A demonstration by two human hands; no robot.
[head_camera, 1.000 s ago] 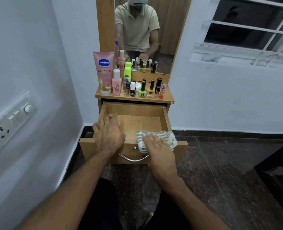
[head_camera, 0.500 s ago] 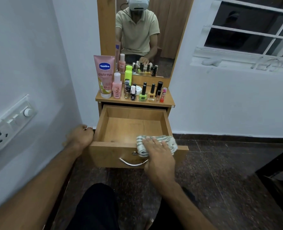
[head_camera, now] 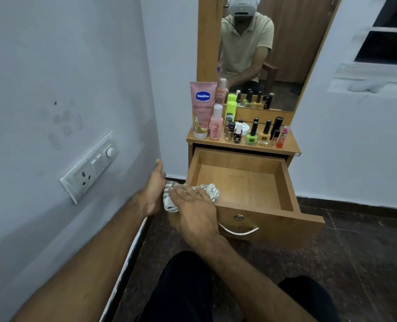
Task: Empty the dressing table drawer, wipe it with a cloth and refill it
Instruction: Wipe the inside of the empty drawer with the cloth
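Wiping step: drawer (head_camera: 239, 182) empty.
Right hand (head_camera: 193, 210) presses cloth (head_camera: 206, 190) flat-fingered at its 7 o'clock corner; left hand (head_camera: 154, 189) spread alongside; refill next.

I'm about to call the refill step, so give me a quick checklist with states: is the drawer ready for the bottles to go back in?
1. Wooden drawer pulled fully open: ok.
2. Drawer floor bare of items: ok.
3. Striped grey-and-white cloth out of the drawer: not ok, it lies on the front left corner under the right hand.
4. Whole floor wiped: cannot tell.
5. Left hand free to lift items: ok, fingers straight beside the drawer's left side, holding nothing.
6. Items ready to go back: ok, pink Vaseline tube and nail polish bottles stand upright on the wooden tabletop.
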